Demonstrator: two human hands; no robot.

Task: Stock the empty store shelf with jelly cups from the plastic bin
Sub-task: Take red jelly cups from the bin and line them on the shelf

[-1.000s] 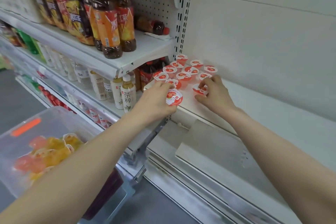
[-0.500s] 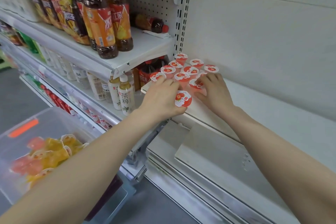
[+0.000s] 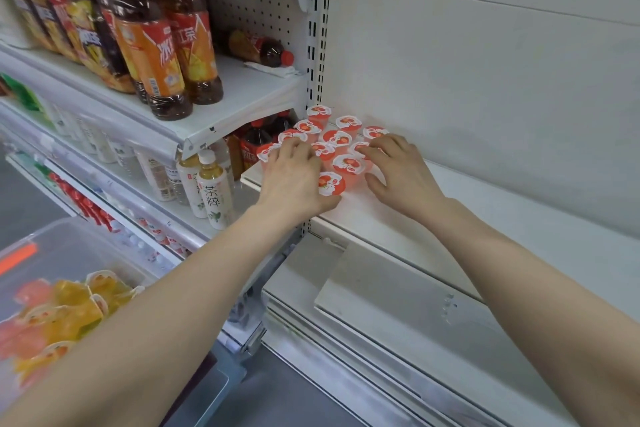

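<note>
Reaching onto the white shelf [image 3: 485, 218], both arms meet a cluster of red-lidded cups [image 3: 337, 138] at its left back corner. Left grip [image 3: 294, 180] holds one cup [image 3: 330, 184], tilted, lid toward the camera, at the cluster's front edge. Right grip [image 3: 401, 177] is loosely spread, holding nothing, fingertips [image 3: 370, 150] touching a cup in the cluster. Bin [image 3: 69, 246], lower left, contains orange and pink cups, blurred. Bottles [image 3: 166, 45] stand further left.
</note>
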